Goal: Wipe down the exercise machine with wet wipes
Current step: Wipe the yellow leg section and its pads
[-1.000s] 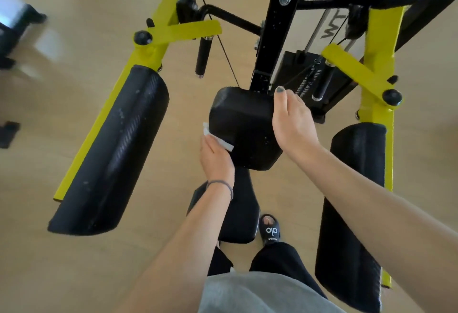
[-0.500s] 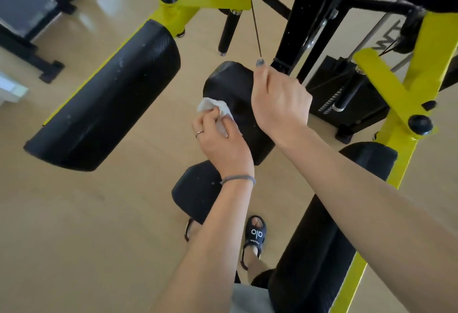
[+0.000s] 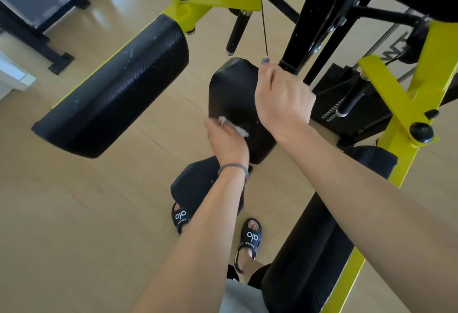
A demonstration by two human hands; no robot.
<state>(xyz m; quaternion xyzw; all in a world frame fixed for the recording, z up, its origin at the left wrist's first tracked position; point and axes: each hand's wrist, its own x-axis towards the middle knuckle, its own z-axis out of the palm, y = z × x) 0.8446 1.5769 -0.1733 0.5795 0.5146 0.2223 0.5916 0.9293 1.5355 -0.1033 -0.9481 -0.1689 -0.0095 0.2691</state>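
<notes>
Scrubbing the centre pad (image 3: 235,94) with a wet wipe (image 3: 234,126) bunched under the left hand (image 3: 226,143), fingers curled pinching it against the pad's lower face. Right hand (image 3: 282,99) wraps the pad's far edge, probably steadying it. Long arm pad (image 3: 111,89) hangs left of it.

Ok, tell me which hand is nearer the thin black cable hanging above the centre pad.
Right. The right hand grips the centre pad's top edge, its fingertip beside the cable's lower end. The left hand wipes lower down the pad, holding the wet wipe.
</notes>
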